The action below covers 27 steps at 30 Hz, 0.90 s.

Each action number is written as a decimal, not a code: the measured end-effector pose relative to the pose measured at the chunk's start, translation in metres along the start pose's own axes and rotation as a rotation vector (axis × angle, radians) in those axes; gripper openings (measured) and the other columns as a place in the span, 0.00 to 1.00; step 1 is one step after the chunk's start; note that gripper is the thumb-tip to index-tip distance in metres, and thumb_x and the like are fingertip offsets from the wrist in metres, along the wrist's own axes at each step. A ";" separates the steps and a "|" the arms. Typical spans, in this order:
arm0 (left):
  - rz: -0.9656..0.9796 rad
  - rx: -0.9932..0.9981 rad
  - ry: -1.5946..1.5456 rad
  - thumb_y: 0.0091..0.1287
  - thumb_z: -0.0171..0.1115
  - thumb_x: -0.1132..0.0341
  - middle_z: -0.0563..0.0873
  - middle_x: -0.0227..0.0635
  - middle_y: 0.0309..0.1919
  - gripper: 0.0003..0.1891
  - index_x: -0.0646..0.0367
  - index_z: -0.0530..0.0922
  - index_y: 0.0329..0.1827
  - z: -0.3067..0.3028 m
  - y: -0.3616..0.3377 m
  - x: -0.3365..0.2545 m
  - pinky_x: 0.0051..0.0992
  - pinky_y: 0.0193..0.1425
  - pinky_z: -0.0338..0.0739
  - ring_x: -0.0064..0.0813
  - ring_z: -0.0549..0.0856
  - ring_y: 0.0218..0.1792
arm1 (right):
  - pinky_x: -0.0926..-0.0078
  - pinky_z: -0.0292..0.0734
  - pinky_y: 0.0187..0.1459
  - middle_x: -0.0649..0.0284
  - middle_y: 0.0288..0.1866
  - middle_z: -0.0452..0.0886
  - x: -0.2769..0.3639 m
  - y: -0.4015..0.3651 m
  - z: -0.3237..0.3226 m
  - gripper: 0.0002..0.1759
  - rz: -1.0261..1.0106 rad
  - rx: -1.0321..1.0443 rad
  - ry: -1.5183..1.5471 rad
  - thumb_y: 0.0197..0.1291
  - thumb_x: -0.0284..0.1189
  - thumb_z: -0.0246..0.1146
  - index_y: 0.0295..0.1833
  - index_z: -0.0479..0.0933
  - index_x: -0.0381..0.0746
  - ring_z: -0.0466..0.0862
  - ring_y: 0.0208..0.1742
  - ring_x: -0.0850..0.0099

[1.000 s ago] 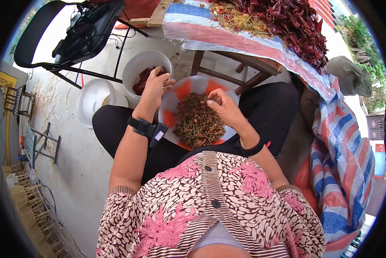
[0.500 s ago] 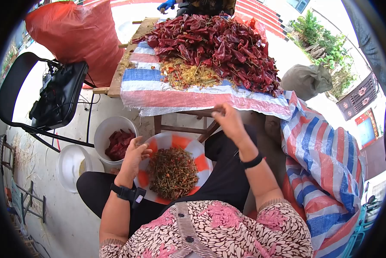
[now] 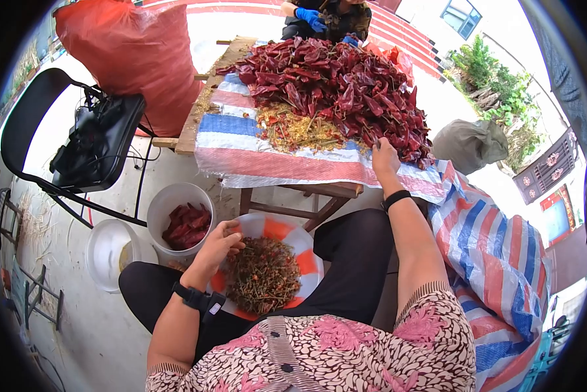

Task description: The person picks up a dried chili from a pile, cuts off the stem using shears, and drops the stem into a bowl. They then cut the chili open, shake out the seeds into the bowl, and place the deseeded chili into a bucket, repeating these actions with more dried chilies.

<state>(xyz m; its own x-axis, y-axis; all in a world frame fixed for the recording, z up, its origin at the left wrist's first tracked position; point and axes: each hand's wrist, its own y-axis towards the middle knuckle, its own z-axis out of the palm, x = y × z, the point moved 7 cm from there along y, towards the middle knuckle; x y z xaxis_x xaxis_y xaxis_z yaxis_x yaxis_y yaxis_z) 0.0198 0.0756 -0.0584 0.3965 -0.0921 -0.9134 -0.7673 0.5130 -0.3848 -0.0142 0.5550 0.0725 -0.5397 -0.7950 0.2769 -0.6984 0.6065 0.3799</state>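
Dried chillies [image 3: 346, 85], head view: where do they lie, and what reaches them?
— Heaped on the striped table cover [image 3: 274, 160]. The right hand [image 3: 385, 155] is at the heap's near edge, fingertips hidden among the pods, so its grip cannot be told.
— And the left hand [image 3: 220, 247]?
— Curled at the bowl [image 3: 308, 251] of stems; whether it pinches anything cannot be told.
— Handling?
— Probably light, papery and brittle; best taken near the stem.
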 end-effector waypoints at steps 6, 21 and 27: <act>0.003 0.069 0.053 0.71 0.54 0.66 0.81 0.38 0.48 0.20 0.62 0.68 0.65 0.009 -0.001 -0.002 0.26 0.49 0.76 0.25 0.82 0.44 | 0.75 0.71 0.21 0.58 0.36 0.82 -0.016 -0.018 0.008 0.09 0.437 0.252 1.344 0.64 0.27 0.59 0.47 0.70 0.37 0.74 0.21 0.78; 0.222 0.333 -0.400 0.75 0.51 0.55 0.81 0.38 0.55 0.22 0.60 0.70 0.64 0.038 -0.021 -0.032 0.29 0.61 0.74 0.27 0.81 0.56 | 0.67 0.78 0.36 0.58 0.39 0.82 0.200 -0.313 -0.043 0.13 -0.537 0.122 0.668 0.53 0.21 0.65 0.46 0.76 0.42 0.84 0.40 0.56; 0.251 0.294 -0.388 0.73 0.56 0.60 0.81 0.37 0.55 0.21 0.61 0.71 0.63 0.030 -0.026 -0.033 0.26 0.61 0.74 0.25 0.81 0.54 | 0.72 0.77 0.40 0.57 0.40 0.82 0.206 -0.325 -0.032 0.13 -0.605 0.229 0.670 0.55 0.22 0.66 0.47 0.76 0.39 0.84 0.41 0.61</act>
<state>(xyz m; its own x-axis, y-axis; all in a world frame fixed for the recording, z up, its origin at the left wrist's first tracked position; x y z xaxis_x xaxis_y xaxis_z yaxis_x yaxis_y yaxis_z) 0.0419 0.0907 -0.0140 0.4186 0.3572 -0.8350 -0.7113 0.7006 -0.0568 0.1169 0.1931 0.0345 0.2804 -0.7741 0.5676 -0.8867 0.0176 0.4620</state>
